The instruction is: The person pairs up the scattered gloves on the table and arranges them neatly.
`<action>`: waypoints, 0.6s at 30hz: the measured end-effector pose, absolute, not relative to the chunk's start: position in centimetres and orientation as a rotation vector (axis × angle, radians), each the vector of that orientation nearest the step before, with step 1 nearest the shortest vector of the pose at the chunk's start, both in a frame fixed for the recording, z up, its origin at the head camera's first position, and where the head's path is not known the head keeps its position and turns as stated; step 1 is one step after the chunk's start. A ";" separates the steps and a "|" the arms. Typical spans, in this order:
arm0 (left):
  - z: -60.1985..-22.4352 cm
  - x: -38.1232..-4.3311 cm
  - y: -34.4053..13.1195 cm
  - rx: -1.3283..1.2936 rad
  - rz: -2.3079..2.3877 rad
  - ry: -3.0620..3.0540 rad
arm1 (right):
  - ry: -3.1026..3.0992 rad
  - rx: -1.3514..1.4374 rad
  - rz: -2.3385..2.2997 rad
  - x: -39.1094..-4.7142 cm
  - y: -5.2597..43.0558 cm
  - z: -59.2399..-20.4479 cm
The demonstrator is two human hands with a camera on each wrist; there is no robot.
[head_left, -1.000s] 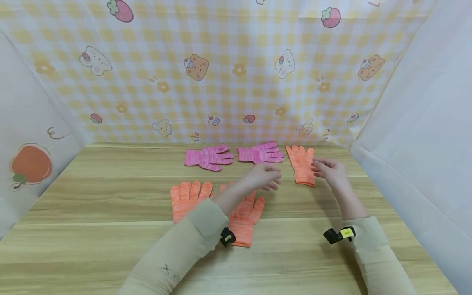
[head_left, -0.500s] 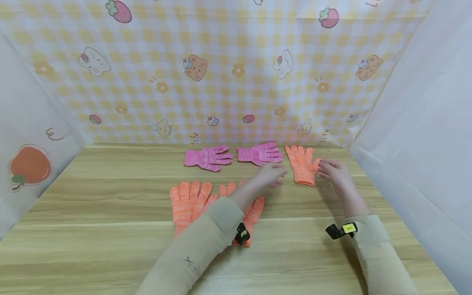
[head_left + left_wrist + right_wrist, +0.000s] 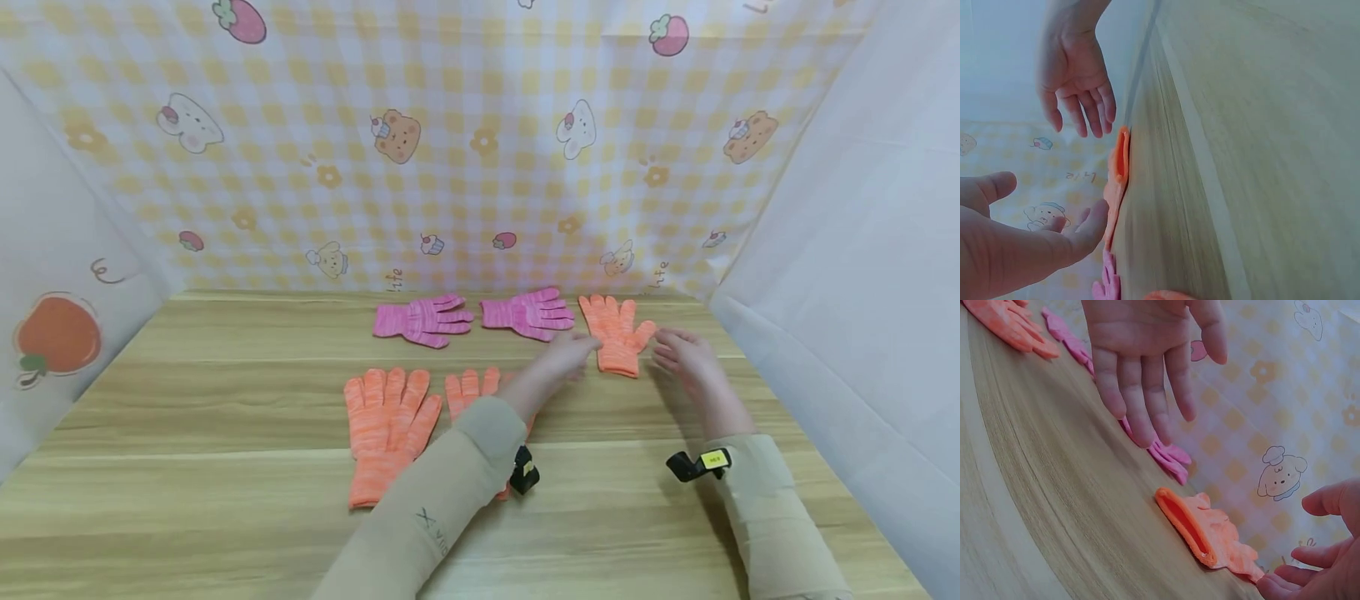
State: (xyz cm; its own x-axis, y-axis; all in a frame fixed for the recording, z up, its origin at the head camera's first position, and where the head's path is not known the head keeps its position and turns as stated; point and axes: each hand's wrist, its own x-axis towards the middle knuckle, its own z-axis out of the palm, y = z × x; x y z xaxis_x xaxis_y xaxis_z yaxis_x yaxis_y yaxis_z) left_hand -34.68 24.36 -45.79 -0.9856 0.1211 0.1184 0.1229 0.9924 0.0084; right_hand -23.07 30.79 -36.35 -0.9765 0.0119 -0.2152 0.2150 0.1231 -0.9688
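Note:
An orange knit glove (image 3: 617,337) lies flat at the back right, its fingers towards the backdrop and its cuff facing me. Just left of that glove, near its cuff, is my left hand (image 3: 566,357), fingers loosely extended and holding nothing. Beyond the glove's thumb on the right, my right hand (image 3: 686,357) has relaxed fingers; its fingertips are close to the glove in the right wrist view, and contact is hard to tell. The cuff opening (image 3: 1188,528) gapes slightly there. Two pink gloves lie sideways to the left, a nearer one (image 3: 528,315) and a farther one (image 3: 423,321).
Two more orange gloves lie in front: the left one (image 3: 382,433) mostly visible, the right one (image 3: 468,393) largely hidden under my left forearm. A checked cloth backdrop (image 3: 480,183) rises behind the wooden table (image 3: 225,400). White walls flank both sides.
My left hand has moved right, up to the back orange glove. My right hand has drawn slightly right, and the glove's thumb now shows spread outwards.

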 end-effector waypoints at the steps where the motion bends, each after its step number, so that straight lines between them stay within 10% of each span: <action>1: -46.0 -34.9 24.4 -0.192 -0.035 -3.020 | 2.229 0.233 -1.967 -23.1 30.9 -36.3; 18: -45.7 -34.4 24.1 -0.243 -0.009 -3.023 | 2.204 0.281 -1.876 -23.5 31.2 -36.5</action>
State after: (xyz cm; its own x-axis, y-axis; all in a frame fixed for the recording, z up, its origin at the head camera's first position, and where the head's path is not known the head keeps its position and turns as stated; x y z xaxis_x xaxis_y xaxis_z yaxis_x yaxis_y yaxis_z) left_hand -34.40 24.07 -45.70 -0.9814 0.1587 0.1085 0.1594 0.9872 -0.0026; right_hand -23.45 31.15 -36.47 -0.9543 -0.0050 -0.2989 0.2943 0.1606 -0.9421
